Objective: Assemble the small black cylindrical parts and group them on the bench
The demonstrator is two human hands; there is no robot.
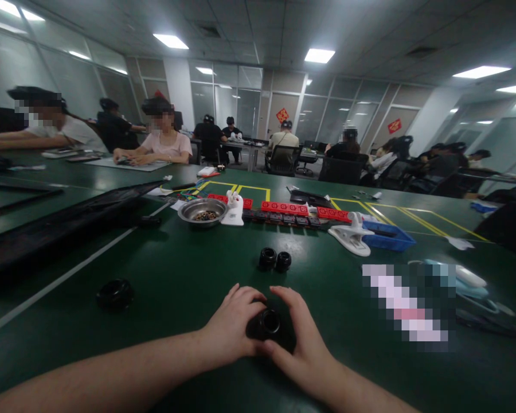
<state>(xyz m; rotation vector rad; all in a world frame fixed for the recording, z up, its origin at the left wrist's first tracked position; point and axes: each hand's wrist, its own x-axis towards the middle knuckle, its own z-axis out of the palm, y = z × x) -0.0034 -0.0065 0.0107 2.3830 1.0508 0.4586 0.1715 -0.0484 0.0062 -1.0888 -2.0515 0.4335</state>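
Observation:
Low in the middle of the head view, my left hand (234, 324) is closed round the left side of a glossy black hollow ring-shaped part (270, 322), its round opening facing up. My right hand (306, 338) curves round the other side with fingers and thumb apart. Its thumb tip is close to the part's lower edge; whether it touches, I cannot tell. Beyond my hands, two similar black ring-shaped parts (267, 258) stand side by side. Another black ring-shaped part (115, 293) lies to the left.
A steel bowl (202, 213) of small metal pieces stands beside white clamps (233, 209). Red blocks (284, 207) form a row farther back, with a blue tray (389, 238) to the right. A long black panel (69, 221) lies at left. Several people sit beyond the green table (189, 264).

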